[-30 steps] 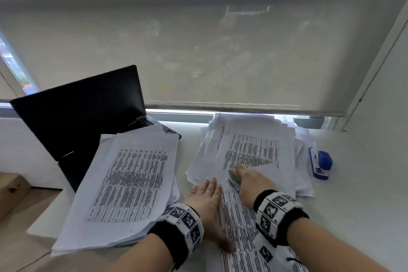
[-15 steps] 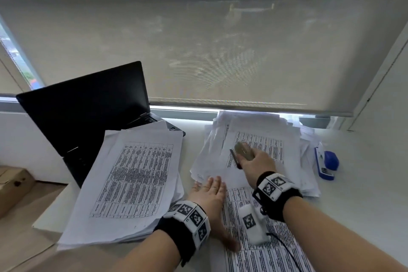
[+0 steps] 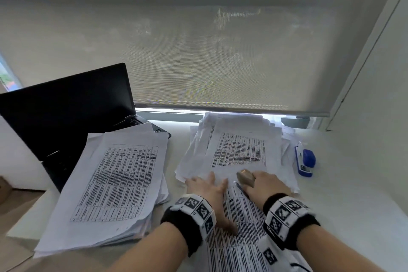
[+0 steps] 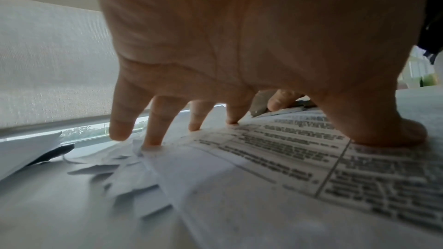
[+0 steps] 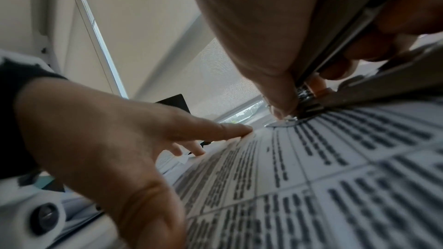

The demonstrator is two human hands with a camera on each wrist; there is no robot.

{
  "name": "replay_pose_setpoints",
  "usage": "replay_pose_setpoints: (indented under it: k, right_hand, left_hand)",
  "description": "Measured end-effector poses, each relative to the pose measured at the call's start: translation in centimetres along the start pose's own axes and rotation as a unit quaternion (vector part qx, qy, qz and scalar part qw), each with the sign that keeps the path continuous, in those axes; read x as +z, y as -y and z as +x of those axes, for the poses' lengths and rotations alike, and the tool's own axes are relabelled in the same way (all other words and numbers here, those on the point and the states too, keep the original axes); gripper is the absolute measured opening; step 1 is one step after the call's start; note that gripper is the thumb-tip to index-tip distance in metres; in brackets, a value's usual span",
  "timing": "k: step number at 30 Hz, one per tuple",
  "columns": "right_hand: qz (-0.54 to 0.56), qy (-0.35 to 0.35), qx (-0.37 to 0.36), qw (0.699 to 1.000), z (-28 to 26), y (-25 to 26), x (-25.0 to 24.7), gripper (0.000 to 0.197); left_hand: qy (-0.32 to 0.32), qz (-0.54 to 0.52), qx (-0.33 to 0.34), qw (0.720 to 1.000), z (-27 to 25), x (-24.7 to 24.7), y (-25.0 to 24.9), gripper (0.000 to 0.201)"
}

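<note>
A stapled-size set of printed table sheets (image 3: 240,216) lies on the desk in front of me. My left hand (image 3: 209,192) lies spread on its upper left part, fingertips (image 4: 153,139) and thumb pressing the paper (image 4: 287,158). My right hand (image 3: 265,185) grips a grey-beige stapler (image 3: 245,178) at the sheets' top edge. In the right wrist view the stapler (image 5: 359,82) has its metal nose down on the paper's corner (image 5: 335,177), beside my left hand (image 5: 107,130). From the left wrist view the stapler (image 4: 261,105) shows just beyond my index finger.
A loose pile of printed pages (image 3: 238,150) lies behind the hands. Another thick stack (image 3: 114,181) sits at the left, partly over an open black laptop (image 3: 66,108). A blue stapler (image 3: 305,161) lies at the right. A roller blind (image 3: 198,51) covers the window.
Half a second ago my right hand held the stapler raised over the back pile; it has come back down to the sheets' top edge. The left hand has stayed pressed on the paper.
</note>
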State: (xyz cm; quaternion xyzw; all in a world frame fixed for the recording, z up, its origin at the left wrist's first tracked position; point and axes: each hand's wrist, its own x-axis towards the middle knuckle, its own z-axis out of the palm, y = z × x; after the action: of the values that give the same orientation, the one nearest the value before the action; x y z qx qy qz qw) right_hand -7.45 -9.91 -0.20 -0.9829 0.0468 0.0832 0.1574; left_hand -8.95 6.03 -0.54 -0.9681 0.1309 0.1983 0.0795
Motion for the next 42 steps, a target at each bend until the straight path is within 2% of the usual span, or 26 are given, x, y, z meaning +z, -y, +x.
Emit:
replay_pose_setpoints:
  k: [8, 13, 18, 22, 26, 29, 34, 38, 42]
  right_hand:
    - [0.012, 0.024, 0.047, 0.999, 2.2, 1.5, 0.1, 0.042]
    - [0.005, -0.039, 0.072, 0.997, 2.1, 2.0, 0.8, 0.048]
    - [0.067, -0.057, 0.087, 0.992, 3.6, 2.8, 1.3, 0.048]
    - [0.139, -0.049, 0.073, 0.986, 4.2, 2.7, 1.1, 0.048]
    - [0.172, -0.068, 0.037, 0.982, 3.1, 0.7, 0.3, 0.036]
    - [0.148, -0.064, 0.024, 0.987, 1.7, -1.9, -0.4, 0.034]
    - [0.088, -0.024, 0.053, 0.994, 0.4, -5.3, -0.7, 0.041]
    - [0.071, -0.009, 0.054, 0.996, 0.4, -4.6, -0.9, 0.040]
    - [0.052, -0.017, 0.077, 0.995, 1.3, -3.1, -0.7, 0.050]
  left_hand:
    - [0.009, -0.009, -0.004, 1.000, 0.0, 0.1, -0.3, 0.129]
    - [0.003, -0.014, 0.001, 1.000, 0.0, 0.1, -0.1, 0.130]
    - [-0.007, -0.013, 0.005, 1.000, 0.0, 0.0, -0.1, 0.121]
    - [-0.004, -0.015, -0.002, 1.000, 0.3, 0.2, -0.1, 0.116]
    - [0.018, -0.017, -0.003, 1.000, 0.3, -0.1, -0.3, 0.130]
    - [0.022, -0.015, -0.004, 1.000, 0.4, -0.1, -0.3, 0.133]
    - [0.028, -0.024, -0.007, 0.999, 0.3, -0.2, -0.3, 0.134]
    - [0.034, -0.043, -0.004, 0.998, 0.1, -0.8, -0.4, 0.133]
    - [0.040, -0.033, -0.001, 0.999, -0.1, -1.4, -0.7, 0.129]
